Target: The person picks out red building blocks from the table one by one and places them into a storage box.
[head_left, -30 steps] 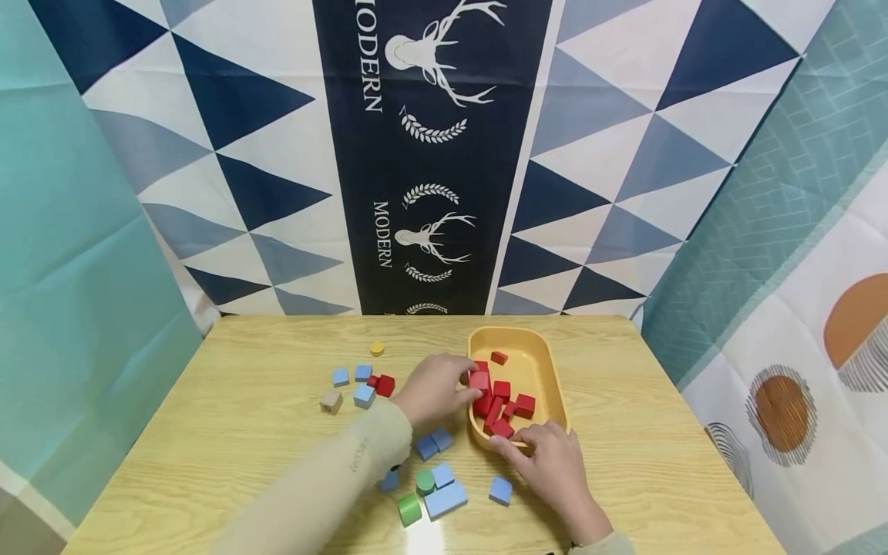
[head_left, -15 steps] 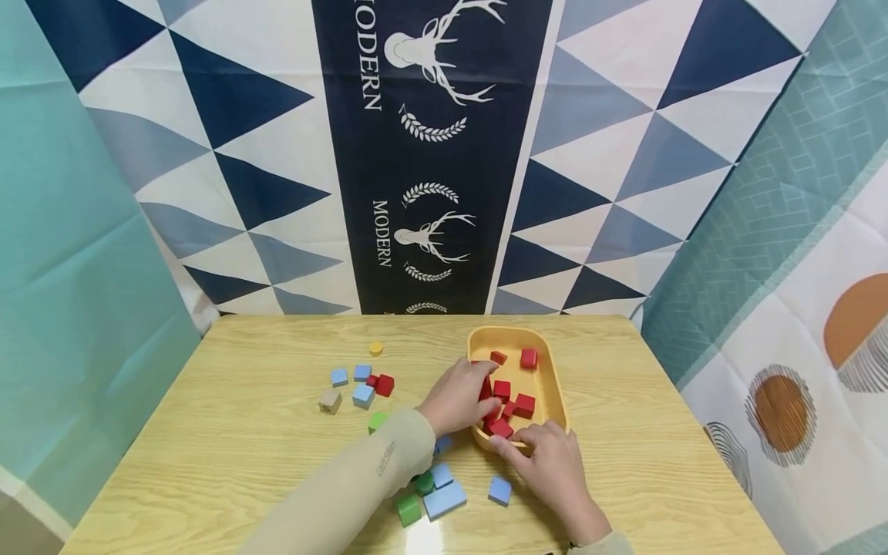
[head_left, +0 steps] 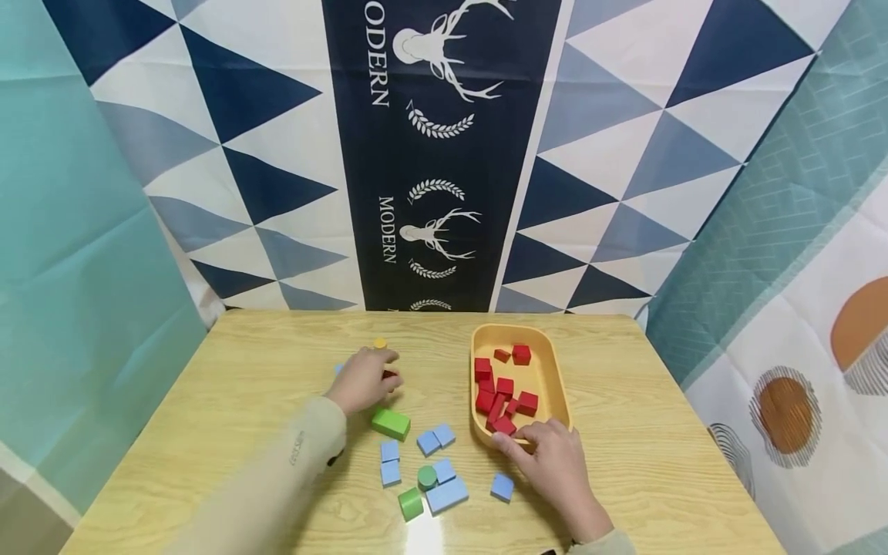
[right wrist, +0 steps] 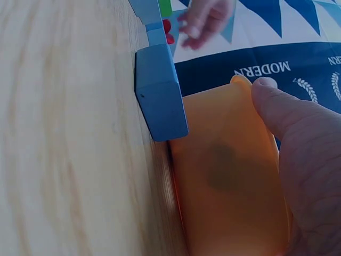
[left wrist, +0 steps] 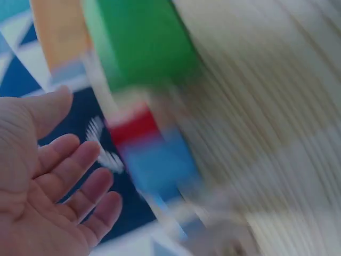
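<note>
My left hand (head_left: 364,379) hovers over red blocks at the table's left side, largely covering them in the head view. In the left wrist view its fingers are loosely bent with nothing between them, and a red block (left wrist: 133,126) shows blurred beyond, between a green block (left wrist: 141,45) and a blue block (left wrist: 162,162). My right hand (head_left: 551,462) holds the near rim of a yellow plastic bin (head_left: 539,378), its thumb at the rim; the other fingers are mostly hidden in the right wrist view. Inside the bin lie several red blocks (head_left: 505,388).
Blue blocks (head_left: 446,496), a green cylinder (head_left: 411,505) and a darker green cylinder (head_left: 427,478) lie in the middle front. One blue block (head_left: 502,487) sits beside my right hand. A small yellow disc (head_left: 380,343) lies at the back. Patterned cloth (head_left: 444,154) hangs behind the table.
My left hand let go of a red block inside the bin, then moved left out of it to the red blocks on the table. My right hand stayed on the rim.
</note>
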A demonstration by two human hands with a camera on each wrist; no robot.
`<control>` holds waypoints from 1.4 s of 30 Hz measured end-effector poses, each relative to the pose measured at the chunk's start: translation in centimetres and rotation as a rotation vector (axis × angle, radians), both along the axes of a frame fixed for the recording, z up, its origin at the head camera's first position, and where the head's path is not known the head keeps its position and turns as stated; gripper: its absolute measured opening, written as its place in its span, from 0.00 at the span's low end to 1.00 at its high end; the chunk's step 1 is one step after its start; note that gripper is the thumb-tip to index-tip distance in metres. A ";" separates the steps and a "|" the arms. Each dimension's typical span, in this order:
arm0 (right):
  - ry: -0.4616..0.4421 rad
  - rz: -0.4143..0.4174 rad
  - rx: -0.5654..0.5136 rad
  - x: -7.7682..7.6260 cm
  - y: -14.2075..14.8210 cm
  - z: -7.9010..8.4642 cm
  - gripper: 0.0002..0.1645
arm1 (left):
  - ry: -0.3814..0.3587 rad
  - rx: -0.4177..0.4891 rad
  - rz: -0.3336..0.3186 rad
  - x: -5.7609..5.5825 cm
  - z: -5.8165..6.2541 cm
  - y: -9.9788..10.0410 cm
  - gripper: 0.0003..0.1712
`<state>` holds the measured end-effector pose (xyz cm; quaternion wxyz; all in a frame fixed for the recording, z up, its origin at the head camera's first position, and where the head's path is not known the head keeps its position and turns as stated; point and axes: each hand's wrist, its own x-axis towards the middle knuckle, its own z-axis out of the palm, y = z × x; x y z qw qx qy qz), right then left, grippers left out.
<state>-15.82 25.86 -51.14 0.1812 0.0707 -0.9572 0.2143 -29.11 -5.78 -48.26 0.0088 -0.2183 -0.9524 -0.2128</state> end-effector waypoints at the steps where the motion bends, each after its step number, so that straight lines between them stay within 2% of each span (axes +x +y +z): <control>1: -0.002 -0.002 -0.002 0.0 0.0 0.0 0.23 | -0.002 -0.015 0.011 -0.3 -0.2 -0.8 0.28; 5: -0.006 0.001 -0.003 0.1 0.1 0.0 0.22 | -0.031 -0.066 0.011 -0.8 -1.0 -2.6 0.29; 9: -0.007 0.001 -0.006 0.2 0.0 -0.1 0.22 | 0.029 -0.136 -0.024 -0.8 -1.4 -2.6 0.29; 13: -0.007 0.004 -0.005 0.3 -0.3 -0.1 0.22 | 0.089 -0.207 -0.039 -0.6 -1.6 -2.0 0.19; 16: -0.012 0.007 -0.003 0.2 -0.4 0.0 0.22 | 0.078 -0.210 -0.022 -0.5 -1.7 -1.7 0.15; 19: -0.010 0.001 -0.003 0.1 -0.3 -0.1 0.22 | 0.061 -0.204 -0.018 -0.6 -1.8 -1.6 0.19; 21: -0.004 0.002 -0.004 0.1 -0.2 -0.1 0.23 | 0.068 -0.213 -0.027 -0.6 -1.9 -1.7 0.21; 25: 0.002 0.006 -0.002 0.1 -0.1 -0.1 0.23 | 0.102 -0.208 -0.048 -0.6 -2.2 -1.6 0.15; 30: -0.002 0.005 -0.002 0.1 -0.2 -0.1 0.23 | 0.145 -0.173 -0.091 -0.3 -2.1 -1.2 0.10; 35: 0.006 0.008 0.002 0.1 -0.3 0.0 0.23 | 0.124 -0.134 -0.096 -0.1 -1.8 -0.1 0.12; 39: 0.004 0.006 0.003 0.1 -0.2 0.0 0.24 | 0.046 0.014 -0.069 0.4 -0.6 2.2 0.10; 42: 0.002 -0.004 0.001 0.1 0.0 0.1 0.23 | -0.008 0.161 -0.085 1.5 1.0 5.4 0.07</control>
